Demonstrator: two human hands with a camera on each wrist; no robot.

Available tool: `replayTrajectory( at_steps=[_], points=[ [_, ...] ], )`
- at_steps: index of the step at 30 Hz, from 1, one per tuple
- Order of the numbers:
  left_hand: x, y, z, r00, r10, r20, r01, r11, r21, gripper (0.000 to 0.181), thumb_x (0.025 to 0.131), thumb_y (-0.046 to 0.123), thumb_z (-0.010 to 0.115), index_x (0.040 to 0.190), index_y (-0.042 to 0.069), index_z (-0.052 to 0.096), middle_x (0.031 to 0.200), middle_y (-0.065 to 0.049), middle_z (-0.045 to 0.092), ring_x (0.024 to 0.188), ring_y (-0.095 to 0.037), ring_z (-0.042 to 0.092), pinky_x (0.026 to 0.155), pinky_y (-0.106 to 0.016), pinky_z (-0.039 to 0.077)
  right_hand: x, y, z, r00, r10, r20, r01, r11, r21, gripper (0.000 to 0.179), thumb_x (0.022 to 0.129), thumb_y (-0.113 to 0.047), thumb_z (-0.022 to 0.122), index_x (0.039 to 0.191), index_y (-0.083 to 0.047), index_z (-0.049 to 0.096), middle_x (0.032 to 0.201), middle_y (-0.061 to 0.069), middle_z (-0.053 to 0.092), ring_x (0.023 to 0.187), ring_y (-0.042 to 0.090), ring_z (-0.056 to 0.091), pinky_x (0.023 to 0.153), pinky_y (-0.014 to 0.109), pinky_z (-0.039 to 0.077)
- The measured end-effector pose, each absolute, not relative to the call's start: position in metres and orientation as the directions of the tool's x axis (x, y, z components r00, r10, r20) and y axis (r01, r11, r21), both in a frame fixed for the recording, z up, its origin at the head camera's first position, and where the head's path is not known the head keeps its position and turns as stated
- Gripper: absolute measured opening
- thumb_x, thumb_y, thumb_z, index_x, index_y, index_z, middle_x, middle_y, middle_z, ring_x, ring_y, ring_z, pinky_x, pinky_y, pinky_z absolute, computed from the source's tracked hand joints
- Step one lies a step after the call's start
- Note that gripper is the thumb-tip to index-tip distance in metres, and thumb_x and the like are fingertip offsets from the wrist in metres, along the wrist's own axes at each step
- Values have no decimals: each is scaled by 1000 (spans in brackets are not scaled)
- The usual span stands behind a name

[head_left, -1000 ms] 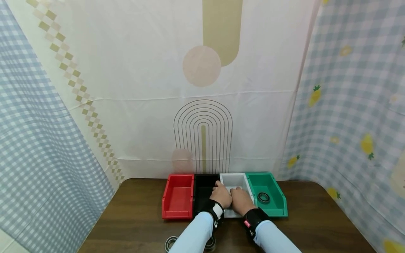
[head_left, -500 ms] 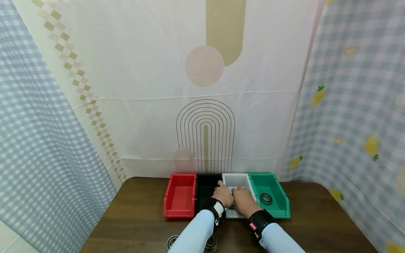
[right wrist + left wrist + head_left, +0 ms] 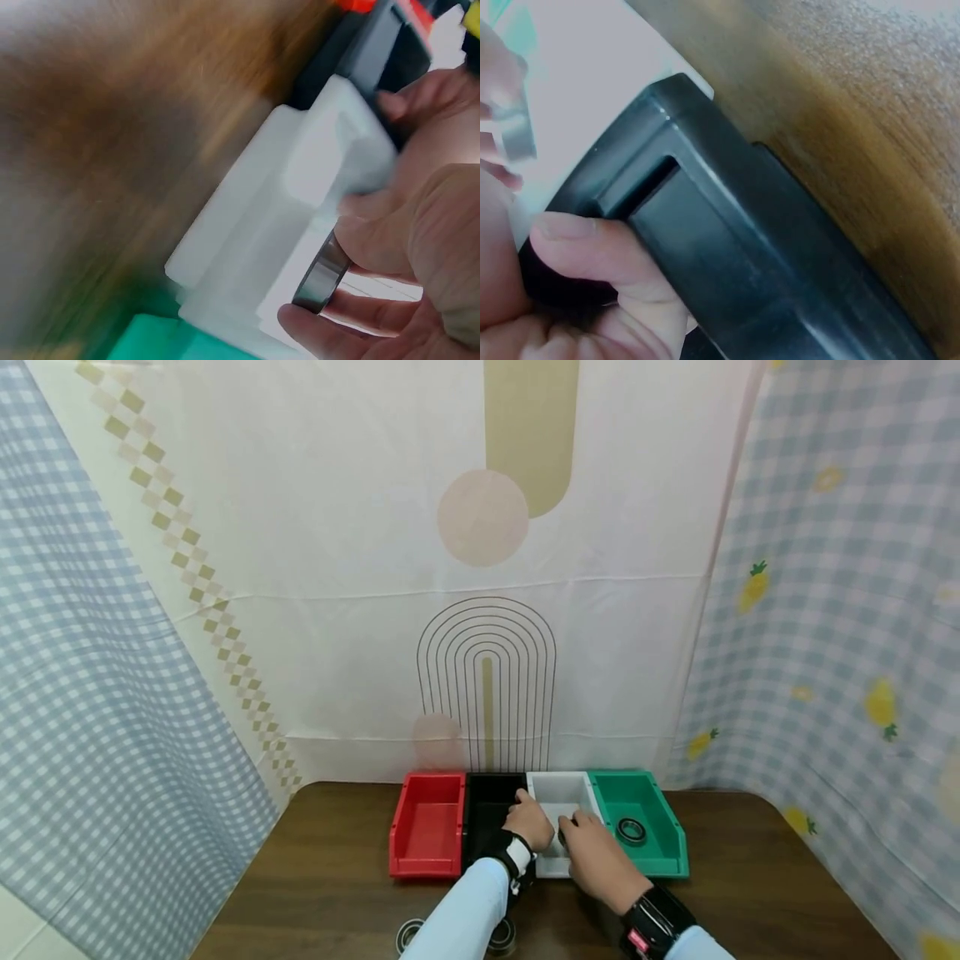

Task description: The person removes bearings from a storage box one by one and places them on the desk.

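Note:
My right hand (image 3: 597,858) pinches a metal ball bearing (image 3: 321,279) between thumb and fingers, over the white bin (image 3: 552,865). In the right wrist view the bearing stands on edge, its shiny outer rim showing. My left hand (image 3: 529,823) is at the wall where the black bin (image 3: 491,793) meets the white one. The left wrist view shows its thumb (image 3: 574,229) at the black bin's edge beside a slot, with the other fingers curled below. Another bearing (image 3: 622,837) lies flat in the green bin (image 3: 660,864).
The red bin (image 3: 425,865) stands at the left end of the row, against the hanging cloth (image 3: 352,652). More bearings (image 3: 402,935) lie on the brown wooden table (image 3: 315,877) near its front, partly behind my left sleeve (image 3: 467,910). Checked cloths hang on both sides.
My right hand has drawn back toward me and right, away from the left hand, with the bearing now showing at its fingertips. The left hand has stayed in place.

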State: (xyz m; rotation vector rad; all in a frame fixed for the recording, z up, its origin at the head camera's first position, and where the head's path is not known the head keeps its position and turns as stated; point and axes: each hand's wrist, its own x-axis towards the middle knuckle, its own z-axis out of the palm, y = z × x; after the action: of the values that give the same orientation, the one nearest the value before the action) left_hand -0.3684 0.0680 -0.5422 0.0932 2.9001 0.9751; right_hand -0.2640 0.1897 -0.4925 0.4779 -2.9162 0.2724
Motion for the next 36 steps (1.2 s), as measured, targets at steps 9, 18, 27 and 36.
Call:
replayTrajectory(
  at_steps=[9, 18, 27, 36],
  points=[
    [-392, 72, -579, -998, 66, -15, 43, 784, 619, 64, 90, 14, 70, 137, -12, 35, 86, -28, 61, 69, -33, 61, 60, -46, 52, -217, 195, -488, -953, -292, 75, -302, 926, -227, 41, 97, -8, 76, 136, -1, 68, 115, 12, 68, 105, 31, 66, 86, 50, 59],
    [-392, 72, -579, -999, 43, 13, 41, 780, 624, 61, 90, 14, 69, 135, -11, 37, 88, -29, 62, 71, -33, 61, 61, -46, 52, -196, 194, -493, -943, -334, -12, -321, 915, -245, 42, 96, -13, 77, 136, -2, 67, 113, 8, 64, 101, 28, 61, 86, 47, 58],
    [-392, 75, -584, -999, 35, 22, 41, 795, 605, 60, 90, 15, 70, 133, -10, 38, 86, -27, 61, 69, -34, 61, 59, -47, 52, -193, 191, -502, -942, -321, -93, -282, 913, -295, 45, 95, -18, 80, 135, -3, 68, 119, 10, 65, 109, 35, 63, 89, 52, 57],
    [-392, 76, -584, -999, 36, 36, 51, 795, 605, 60, 89, 15, 71, 132, -10, 38, 84, -27, 60, 67, -34, 61, 57, -47, 51, -235, 217, -598, -890, -436, -133, -400, 887, -229, 42, 97, -38, 78, 131, -13, 72, 107, 4, 65, 91, 21, 62, 76, 39, 55]
  ],
)
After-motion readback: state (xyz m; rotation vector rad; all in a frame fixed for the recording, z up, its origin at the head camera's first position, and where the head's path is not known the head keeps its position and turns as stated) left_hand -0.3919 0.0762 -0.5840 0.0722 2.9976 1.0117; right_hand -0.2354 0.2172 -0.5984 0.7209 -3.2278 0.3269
